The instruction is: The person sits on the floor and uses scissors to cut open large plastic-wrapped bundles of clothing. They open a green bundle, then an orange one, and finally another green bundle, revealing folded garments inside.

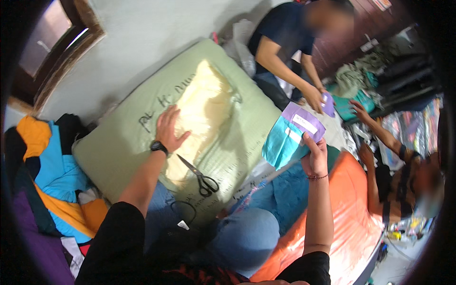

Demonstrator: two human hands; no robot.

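My left hand [168,129] lies with its fingers spread on the large green wrapped bale [118,128], at the edge of a cream plastic-covered piece [209,99]. A dark watch is on that wrist. Raised at the right, my right hand [317,159] pinches flat turquoise cloth [280,145] and purple cloth [311,116], each bearing a white label. On the bale between my arms rest black-handled scissors [202,179], blades pointing toward my left wrist. Closer to my knees is a thin black loop [186,209] with a white tag.
Colourful cloth [61,166] is heaped at the left. An orange wrapped bale [332,209] and blue wrapped material [280,194] lie at the right. One co-worker [280,52] handles a purple piece [327,104]; another person [399,190] reaches in from the right.
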